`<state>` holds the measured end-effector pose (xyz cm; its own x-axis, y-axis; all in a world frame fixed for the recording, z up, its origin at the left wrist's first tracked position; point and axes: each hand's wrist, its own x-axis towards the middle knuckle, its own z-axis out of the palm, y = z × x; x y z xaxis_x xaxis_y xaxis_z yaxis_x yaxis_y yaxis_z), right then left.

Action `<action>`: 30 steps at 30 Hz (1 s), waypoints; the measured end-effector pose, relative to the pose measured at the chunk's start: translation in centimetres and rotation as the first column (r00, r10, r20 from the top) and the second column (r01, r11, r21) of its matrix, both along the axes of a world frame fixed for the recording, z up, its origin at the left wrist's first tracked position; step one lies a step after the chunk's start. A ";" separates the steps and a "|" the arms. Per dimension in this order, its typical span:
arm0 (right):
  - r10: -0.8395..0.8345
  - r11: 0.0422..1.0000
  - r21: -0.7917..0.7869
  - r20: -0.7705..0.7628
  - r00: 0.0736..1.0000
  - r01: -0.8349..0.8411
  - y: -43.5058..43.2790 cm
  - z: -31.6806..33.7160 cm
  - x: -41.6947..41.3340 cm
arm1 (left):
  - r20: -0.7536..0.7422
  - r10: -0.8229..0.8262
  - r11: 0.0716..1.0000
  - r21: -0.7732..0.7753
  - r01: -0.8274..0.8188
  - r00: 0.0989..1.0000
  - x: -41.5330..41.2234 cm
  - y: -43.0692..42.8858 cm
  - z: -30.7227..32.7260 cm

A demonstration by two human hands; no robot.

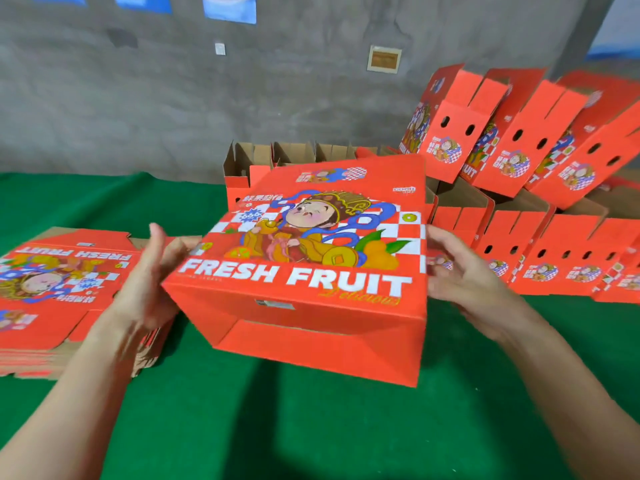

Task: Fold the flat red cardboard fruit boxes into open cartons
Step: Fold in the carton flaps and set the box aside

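Red fruit box, half-formed and tilted with its printed "FRESH FRUIT" face up, is between two hands at the middle of the green table. The left hand lies straight-fingered against its left side. The right hand has its fingers spread and loosely bent at the right edge, probably touching it (the blur makes that hard to judge). A stack of flat boxes lies just left, and folded cartons crowd the back right.

Left hand and right hand flank the red box.
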<state>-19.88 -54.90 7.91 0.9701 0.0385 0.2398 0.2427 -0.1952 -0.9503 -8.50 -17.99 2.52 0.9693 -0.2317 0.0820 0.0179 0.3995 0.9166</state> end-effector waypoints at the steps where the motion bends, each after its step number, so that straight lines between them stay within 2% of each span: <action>1: -0.028 0.995 -0.098 0.033 0.999 0.031 0.0 0.7 -0.3 | 0.027 0.012 0.999 0.037 -0.013 1.000 0.0 -0.4 -0.1; 3: -0.095 0.965 -0.231 0.136 0.986 0.125 0.6 2.1 -0.7 | 0.062 -0.065 0.998 -0.005 0.065 0.996 0.0 -1.4 -0.4; 4: -0.101 0.950 -0.271 0.204 0.974 0.156 1.1 2.7 -1.0 | 0.039 -0.019 1.000 -0.023 0.020 0.999 0.2 -1.9 -0.3; 6: -0.117 0.907 -0.346 0.345 0.931 0.242 2.2 3.4 -1.3 | -0.033 0.174 0.982 -0.063 -0.176 0.984 0.4 -2.9 0.2; 8: -0.160 0.862 -0.357 0.481 0.862 0.359 3.2 3.6 -1.2 | -0.150 0.399 0.913 -0.030 -0.408 0.904 0.4 -4.0 0.3; 9: -0.172 0.841 -0.345 0.559 0.811 0.416 3.7 3.6 -0.9 | -0.206 0.408 0.907 -0.026 -0.421 0.890 -0.2 -4.9 0.3; 11: -0.196 0.808 -0.309 0.661 0.724 0.501 4.6 3.1 0.1 | -0.269 0.193 0.963 -0.131 -0.235 0.943 -1.4 -7.2 0.0; 13: -0.228 0.810 -0.294 0.639 0.734 0.508 5.6 2.5 1.4 | -0.241 -0.085 0.967 -0.252 0.022 0.967 -2.5 -10.1 0.4; 15: -0.217 0.815 -0.313 0.617 0.757 0.489 6.5 1.8 2.3 | -0.196 -0.214 0.932 -0.334 0.140 0.957 -3.0 -12.9 1.4; 17: -0.183 0.803 -0.325 0.664 0.725 0.500 7.0 1.2 3.0 | -0.213 -0.157 0.920 -0.386 0.065 0.964 -2.5 -14.7 1.5; 20: -0.231 0.750 -0.312 0.703 0.672 0.584 7.1 0.3 4.1 | -0.186 -0.064 0.915 -0.404 -0.017 0.981 -1.0 -15.6 0.7; 25: -0.226 0.685 -0.454 0.611 0.759 0.569 7.4 0.3 6.9 | -0.104 -0.086 0.918 -0.395 0.038 0.991 1.9 -15.9 0.1; 30: -0.204 0.702 -0.492 0.554 0.807 0.515 5.7 2.6 12.3 | -0.050 -0.039 0.934 -0.358 0.019 0.998 7.0 -16.3 1.8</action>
